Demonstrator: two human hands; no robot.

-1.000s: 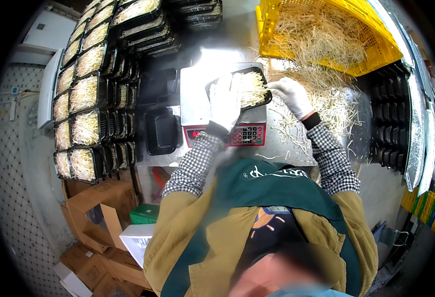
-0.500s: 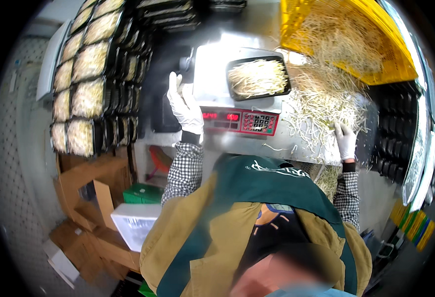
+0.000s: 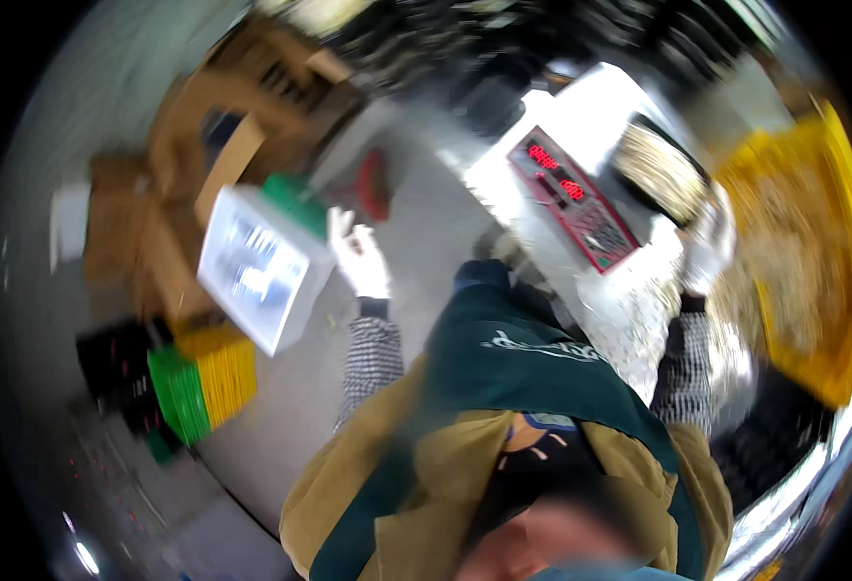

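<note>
Right hand [image 3: 712, 240], gloved in white, is at the lower right end of a black tray [image 3: 639, 190] in the upper right of the frame; motion blur smears the fingers, so I cannot tell whether they grip the rim or only lie against it. The tray, filled with pale sprouts [image 3: 660, 169], sits tilted across the picture on the scale [image 3: 579, 208], whose red panel faces lower left with digits lit. Left hand [image 3: 360, 259], also gloved, is held out near frame centre-left, fingers loosely spread and nothing in them, just beside a white box [image 3: 290, 315] and a green box [image 3: 295, 201]. Scale stands on a shiny metal tabletop [image 3: 542, 247]. At right, near the right hand, a yellow crate [image 3: 823, 376] contains more strands. Cardboard boxes [image 3: 179, 247] occupy the upper left; detail blurred.
</note>
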